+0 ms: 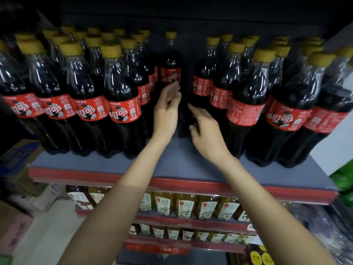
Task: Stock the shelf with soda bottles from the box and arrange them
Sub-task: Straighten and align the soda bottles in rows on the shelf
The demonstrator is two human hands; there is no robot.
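Observation:
Dark cola bottles with red labels and yellow caps fill the grey shelf (183,165) in rows at left (122,96) and right (246,104). A gap runs down the middle, with one lone bottle (171,69) standing at its back. My left hand (167,108) reaches into the gap; its loosely curled fingertips are at that bottle's label and hold nothing. My right hand (205,131) is lower in the gap, fingers spread and forefinger pointing forward, next to the right rows and empty. The box is not identifiable.
Below, lower shelves hold yellow oil bottles (183,205) with white labels. Cardboard cartons (21,165) are stacked on the floor at left. Something green (343,180) shows at the right edge. The shelf has a red front lip (172,182).

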